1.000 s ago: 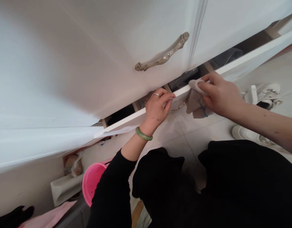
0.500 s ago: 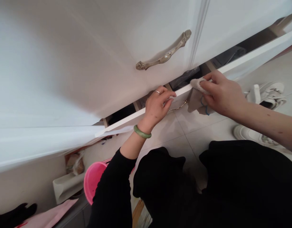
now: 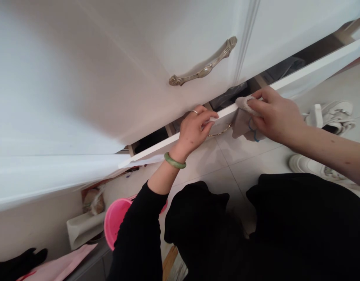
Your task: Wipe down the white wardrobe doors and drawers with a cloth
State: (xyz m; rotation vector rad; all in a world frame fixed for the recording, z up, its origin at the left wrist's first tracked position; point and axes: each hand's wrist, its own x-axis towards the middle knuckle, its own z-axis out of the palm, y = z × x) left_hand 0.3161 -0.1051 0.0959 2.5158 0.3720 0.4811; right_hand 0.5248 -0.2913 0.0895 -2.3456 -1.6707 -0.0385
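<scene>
Cloth [image 3: 245,117] sits at centre right of the frame, pinched by the right hand [image 3: 275,115] against the drawer edge [image 3: 300,76], barely shifted since before. One left hand [image 3: 194,130] grips that edge; two white shoes [image 3: 329,117] lie at right.

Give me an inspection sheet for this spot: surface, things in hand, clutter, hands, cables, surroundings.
Surface: pale tiled floor under a white cabinet.
Things: drawer pulled partly open; cloth draped over its top edge.
Clutter: pink tub, white shoes, black item inside the drawer.
Hands: left hand grips the drawer edge; right hand presses the cloth on it.
Cables: nothing seen.
Surroundings: metal handle on the panel above.
</scene>
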